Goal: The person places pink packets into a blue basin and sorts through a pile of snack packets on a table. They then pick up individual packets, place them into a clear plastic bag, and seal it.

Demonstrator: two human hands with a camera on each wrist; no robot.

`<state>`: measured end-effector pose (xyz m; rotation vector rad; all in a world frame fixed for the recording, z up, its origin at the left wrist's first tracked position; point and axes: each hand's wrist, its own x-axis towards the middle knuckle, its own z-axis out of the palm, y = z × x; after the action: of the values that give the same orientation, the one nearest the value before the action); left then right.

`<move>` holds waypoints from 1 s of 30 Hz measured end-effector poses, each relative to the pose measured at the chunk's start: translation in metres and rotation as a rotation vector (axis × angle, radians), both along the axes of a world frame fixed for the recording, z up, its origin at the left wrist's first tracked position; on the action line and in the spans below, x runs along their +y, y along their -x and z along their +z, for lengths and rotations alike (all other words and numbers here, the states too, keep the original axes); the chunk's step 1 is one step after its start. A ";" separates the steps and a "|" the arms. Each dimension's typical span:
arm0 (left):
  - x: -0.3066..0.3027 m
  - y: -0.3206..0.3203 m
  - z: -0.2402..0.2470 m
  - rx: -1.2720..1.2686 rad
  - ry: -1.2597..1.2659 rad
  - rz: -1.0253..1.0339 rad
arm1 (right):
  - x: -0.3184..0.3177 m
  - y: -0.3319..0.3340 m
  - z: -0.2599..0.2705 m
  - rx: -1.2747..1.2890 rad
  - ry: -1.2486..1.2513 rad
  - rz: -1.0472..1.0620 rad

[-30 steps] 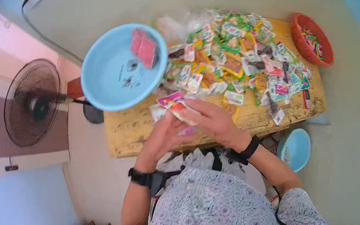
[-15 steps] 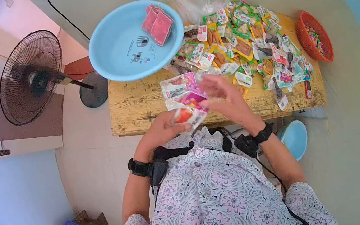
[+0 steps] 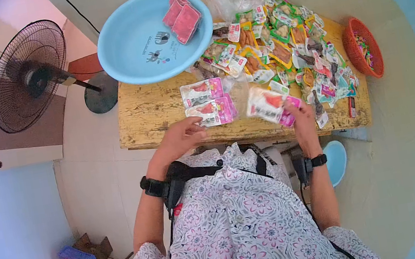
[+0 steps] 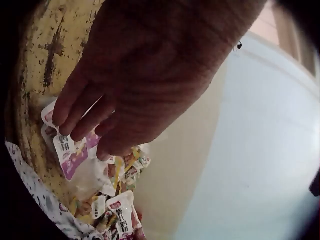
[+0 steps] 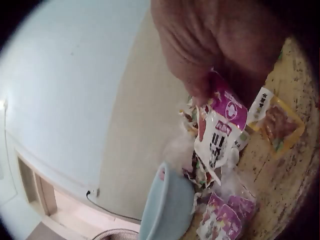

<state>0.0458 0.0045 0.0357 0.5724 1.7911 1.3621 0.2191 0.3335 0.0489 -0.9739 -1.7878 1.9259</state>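
Observation:
My right hand [image 3: 303, 121] pinches a white-and-purple snack packet [image 3: 268, 105] by its purple end, held over the front of the table. In the right wrist view the printed packet [image 5: 220, 135] hangs below the thumb and fingers. My left hand [image 3: 180, 138] has loosely bent fingers and holds nothing. Its fingertips are right at the edge of a similar packet [image 3: 215, 110] lying on the table. Just behind that one lies another purple-edged packet [image 3: 202, 91]. From the left wrist, the hand [image 4: 135, 85] covers part of these packets.
A pile of mixed snack packets [image 3: 283, 52] spreads over the yellow worn table [image 3: 146, 112]. At its back left stands a blue basin [image 3: 132, 48] with pink sponge-like pads [image 3: 186, 22]. A red basket [image 3: 353, 48] is at the right, a fan [image 3: 34, 76] at the left.
The hands have moved apart. The right hand has carried a packet to the right, while the left has let go and lies by the packets on the table.

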 end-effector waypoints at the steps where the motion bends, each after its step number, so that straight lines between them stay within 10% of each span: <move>1: 0.000 0.003 -0.005 0.029 0.002 0.018 | 0.008 -0.002 -0.004 0.032 0.042 -0.054; 9: 0.048 0.012 0.005 0.233 0.017 0.031 | 0.032 0.001 -0.064 0.135 0.160 -0.252; 30: 0.154 -0.009 -0.027 0.552 0.167 0.068 | 0.004 0.043 -0.058 0.047 0.361 0.057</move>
<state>0.0546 0.1589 0.0092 0.8622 2.3561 1.1492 0.1763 0.3371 -0.0091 -0.9860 -1.4850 2.3393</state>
